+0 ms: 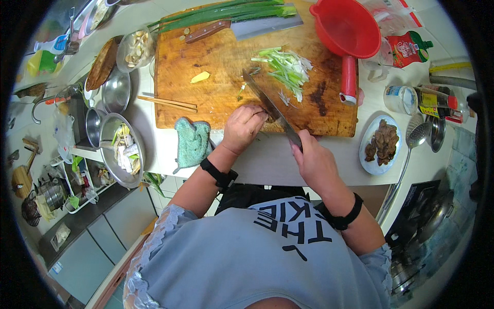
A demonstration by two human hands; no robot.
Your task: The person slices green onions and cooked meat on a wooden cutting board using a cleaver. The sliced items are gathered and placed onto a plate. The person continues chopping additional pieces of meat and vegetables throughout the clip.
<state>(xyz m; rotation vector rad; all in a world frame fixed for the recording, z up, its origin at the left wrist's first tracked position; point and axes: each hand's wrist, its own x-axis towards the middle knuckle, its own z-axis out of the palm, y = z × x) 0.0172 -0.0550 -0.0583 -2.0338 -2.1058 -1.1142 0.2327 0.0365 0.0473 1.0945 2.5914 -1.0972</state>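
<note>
My right hand grips the handle of a kitchen knife, its blade slanting up and left over the wooden cutting board. My left hand is at the board's near edge, fingers bent and fingertips close to the blade. Whatever lies under those fingers is hidden. Beyond the blade is a pile of shredded scallion, with a few bits scattered near the knife tip. A peeled yellow piece, perhaps ginger, rests on the board to the left.
A cleaver and whole scallions lie at the board's far side. A red plastic ladle covers its right corner. Chopsticks, a green cloth and metal bowls are left; a plate of brown meat is right.
</note>
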